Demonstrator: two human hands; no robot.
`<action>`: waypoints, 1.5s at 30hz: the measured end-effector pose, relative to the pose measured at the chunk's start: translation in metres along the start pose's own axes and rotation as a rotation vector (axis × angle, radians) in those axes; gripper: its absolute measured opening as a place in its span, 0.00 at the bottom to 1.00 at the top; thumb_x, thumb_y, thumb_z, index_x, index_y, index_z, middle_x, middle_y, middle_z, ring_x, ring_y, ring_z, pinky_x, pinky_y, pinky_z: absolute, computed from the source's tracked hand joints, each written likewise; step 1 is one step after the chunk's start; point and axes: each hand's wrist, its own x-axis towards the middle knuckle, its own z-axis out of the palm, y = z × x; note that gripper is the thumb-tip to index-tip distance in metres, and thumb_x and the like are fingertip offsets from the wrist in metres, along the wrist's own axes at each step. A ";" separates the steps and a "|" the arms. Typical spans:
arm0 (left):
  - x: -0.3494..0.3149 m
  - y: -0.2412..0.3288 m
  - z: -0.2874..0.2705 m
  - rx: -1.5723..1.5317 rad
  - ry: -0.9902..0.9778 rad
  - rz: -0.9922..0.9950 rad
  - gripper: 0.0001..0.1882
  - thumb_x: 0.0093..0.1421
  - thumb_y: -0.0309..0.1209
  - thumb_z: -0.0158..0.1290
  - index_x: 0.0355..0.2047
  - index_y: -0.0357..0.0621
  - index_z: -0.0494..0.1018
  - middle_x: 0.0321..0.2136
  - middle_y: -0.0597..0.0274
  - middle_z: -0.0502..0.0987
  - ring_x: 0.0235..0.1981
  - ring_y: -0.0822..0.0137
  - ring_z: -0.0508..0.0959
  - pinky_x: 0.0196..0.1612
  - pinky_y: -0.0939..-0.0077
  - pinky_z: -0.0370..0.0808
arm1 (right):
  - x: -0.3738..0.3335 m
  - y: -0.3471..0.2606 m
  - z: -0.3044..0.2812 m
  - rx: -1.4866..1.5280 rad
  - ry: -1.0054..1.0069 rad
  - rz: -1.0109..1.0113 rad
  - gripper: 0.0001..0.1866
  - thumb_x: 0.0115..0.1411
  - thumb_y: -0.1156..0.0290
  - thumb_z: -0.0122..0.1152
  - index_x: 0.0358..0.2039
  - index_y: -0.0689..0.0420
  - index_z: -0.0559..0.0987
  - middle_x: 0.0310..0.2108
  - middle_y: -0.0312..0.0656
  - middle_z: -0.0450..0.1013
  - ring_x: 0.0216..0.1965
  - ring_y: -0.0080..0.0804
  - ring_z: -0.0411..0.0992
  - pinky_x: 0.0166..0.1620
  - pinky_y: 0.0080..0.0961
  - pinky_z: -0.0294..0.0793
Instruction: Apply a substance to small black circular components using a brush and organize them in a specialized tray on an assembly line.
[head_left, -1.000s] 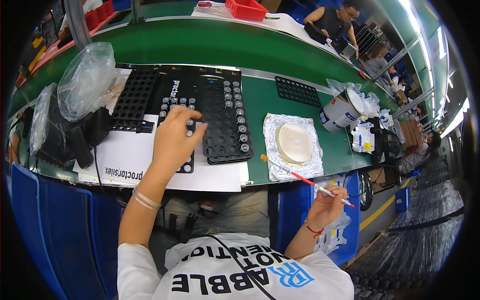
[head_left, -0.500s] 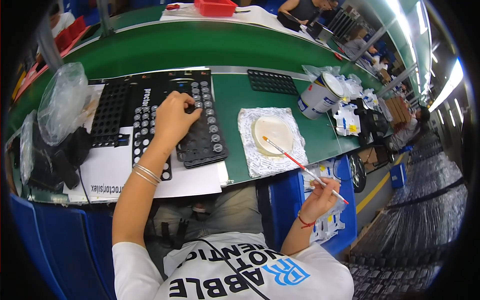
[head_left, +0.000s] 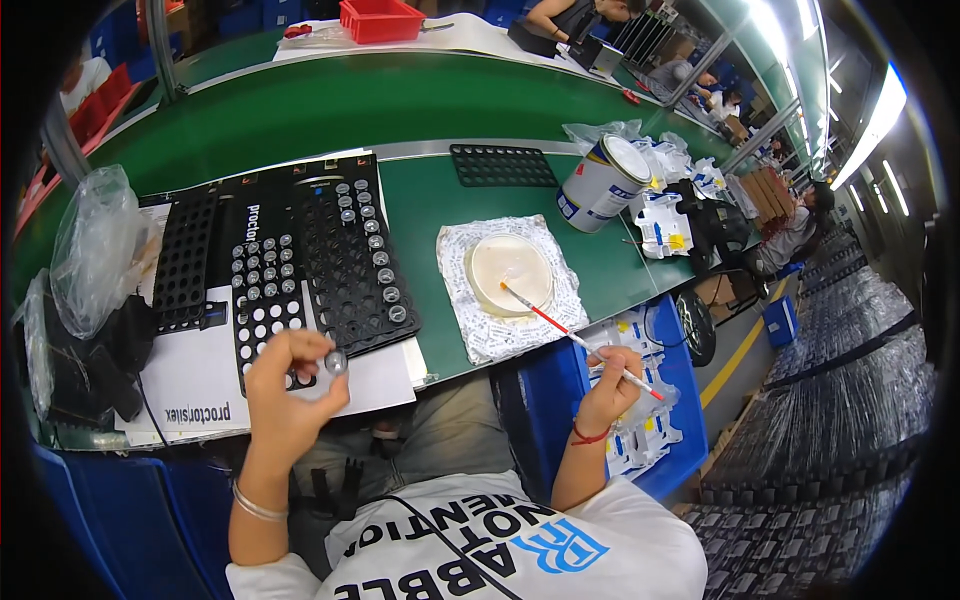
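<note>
My left hand point(head_left: 290, 388) pinches a small round, shiny knob-like part point(head_left: 336, 361) between thumb and fingers, just off the near edge of a black holed tray point(head_left: 345, 300). Similar round parts line that tray's right side. Left of it lies a second black tray point(head_left: 243, 338), with more such parts in its far rows. In my right hand point(head_left: 611, 388) is a slim paintbrush point(head_left: 547, 319), pen-like. Its orange-tinted tip reaches into a round dish point(head_left: 522, 258) of pale, creamy substance. A square of printed white paper point(head_left: 470, 345) lies under the dish.
A paint-style can point(head_left: 602, 185) stands behind the dish, beside white moulded parts point(head_left: 663, 225). Another black holed tray point(head_left: 502, 166) lies at the back. Clear plastic bags point(head_left: 97, 235) sit at left. A blue bin point(head_left: 655, 470) of white parts stands at my right.
My left hand has come from the far part of the tray toward me and now holds a round part. The brush tip stays in the dish. The whole view has shifted slightly.
</note>
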 end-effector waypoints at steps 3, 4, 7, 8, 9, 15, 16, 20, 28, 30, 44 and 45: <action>-0.026 -0.006 -0.001 -0.218 -0.056 -0.164 0.14 0.38 0.19 0.57 0.25 0.40 0.65 0.29 0.63 0.73 0.23 0.80 0.63 0.28 0.89 0.62 | 0.003 -0.001 0.000 0.038 0.006 0.017 0.12 0.60 0.68 0.44 0.25 0.62 0.69 0.22 0.39 0.67 0.21 0.23 0.64 0.28 0.17 0.63; -0.033 -0.007 0.001 -0.302 -0.057 -0.223 0.13 0.39 0.18 0.57 0.25 0.40 0.65 0.29 0.62 0.73 0.23 0.80 0.63 0.28 0.89 0.62 | 0.004 0.001 0.001 0.043 0.067 0.033 0.12 0.60 0.68 0.43 0.24 0.61 0.69 0.21 0.39 0.66 0.21 0.22 0.63 0.27 0.17 0.63; -0.051 -0.015 0.007 -0.478 -0.033 -0.316 0.13 0.40 0.17 0.57 0.26 0.39 0.66 0.30 0.61 0.73 0.23 0.82 0.63 0.27 0.90 0.62 | 0.007 0.001 0.002 0.025 0.133 0.009 0.13 0.61 0.67 0.42 0.24 0.61 0.68 0.21 0.38 0.64 0.21 0.22 0.63 0.27 0.16 0.63; -0.054 -0.016 0.008 -0.549 -0.018 -0.357 0.13 0.41 0.16 0.57 0.27 0.38 0.66 0.30 0.61 0.73 0.23 0.81 0.64 0.28 0.90 0.62 | 0.006 0.002 0.000 0.026 0.110 0.025 0.13 0.61 0.67 0.42 0.24 0.61 0.68 0.21 0.38 0.64 0.21 0.22 0.63 0.27 0.16 0.63; -0.057 -0.017 0.010 -0.621 -0.001 -0.398 0.13 0.41 0.16 0.57 0.28 0.38 0.66 0.30 0.60 0.73 0.24 0.81 0.65 0.29 0.91 0.63 | 0.006 0.002 -0.001 0.028 0.085 0.041 0.12 0.61 0.67 0.42 0.24 0.61 0.68 0.22 0.38 0.63 0.21 0.22 0.62 0.27 0.15 0.62; -0.066 -0.016 0.013 -0.899 0.050 -0.563 0.12 0.44 0.14 0.54 0.29 0.35 0.67 0.29 0.59 0.73 0.28 0.78 0.71 0.32 0.89 0.67 | 0.007 -0.009 0.003 0.263 0.142 0.105 0.12 0.61 0.66 0.42 0.24 0.59 0.66 0.23 0.37 0.63 0.22 0.22 0.61 0.26 0.15 0.61; -0.068 -0.020 0.014 -0.918 0.034 -0.580 0.11 0.44 0.14 0.53 0.30 0.35 0.68 0.28 0.61 0.73 0.27 0.78 0.71 0.33 0.89 0.68 | 0.007 -0.012 0.004 0.372 0.142 0.108 0.12 0.60 0.66 0.42 0.24 0.59 0.65 0.23 0.38 0.62 0.22 0.22 0.60 0.26 0.15 0.61; -0.068 -0.021 0.015 -1.026 0.030 -0.650 0.12 0.46 0.14 0.53 0.32 0.35 0.68 0.27 0.62 0.74 0.27 0.78 0.72 0.31 0.89 0.69 | 0.004 -0.033 0.010 0.732 -0.091 0.159 0.10 0.59 0.64 0.43 0.25 0.57 0.63 0.20 0.37 0.59 0.23 0.23 0.56 0.29 0.18 0.57; -0.067 -0.020 0.007 -1.023 0.009 -0.624 0.12 0.49 0.17 0.53 0.35 0.36 0.68 0.28 0.64 0.73 0.27 0.80 0.71 0.31 0.92 0.67 | -0.008 -0.053 0.025 0.816 -0.457 -0.008 0.09 0.55 0.68 0.49 0.24 0.59 0.63 0.18 0.43 0.64 0.19 0.27 0.59 0.21 0.19 0.58; -0.069 -0.022 0.004 -1.039 0.018 -0.627 0.11 0.49 0.17 0.53 0.34 0.35 0.68 0.28 0.64 0.73 0.27 0.80 0.71 0.31 0.92 0.67 | -0.008 -0.054 0.028 0.815 -0.489 0.003 0.09 0.55 0.68 0.50 0.24 0.59 0.63 0.18 0.43 0.64 0.19 0.27 0.59 0.21 0.19 0.59; -0.073 -0.025 -0.003 -1.097 -0.057 -0.613 0.11 0.50 0.20 0.54 0.35 0.35 0.69 0.30 0.62 0.75 0.25 0.82 0.69 0.26 0.92 0.63 | -0.015 -0.054 0.032 0.741 -0.464 0.085 0.10 0.54 0.68 0.51 0.23 0.62 0.66 0.19 0.48 0.67 0.20 0.30 0.64 0.23 0.20 0.66; -0.073 -0.026 -0.003 -1.097 -0.056 -0.613 0.11 0.50 0.20 0.54 0.35 0.35 0.69 0.30 0.62 0.75 0.25 0.82 0.69 0.26 0.92 0.63 | -0.014 -0.054 0.032 0.741 -0.465 0.085 0.10 0.54 0.68 0.51 0.23 0.62 0.66 0.19 0.48 0.67 0.20 0.30 0.64 0.23 0.20 0.66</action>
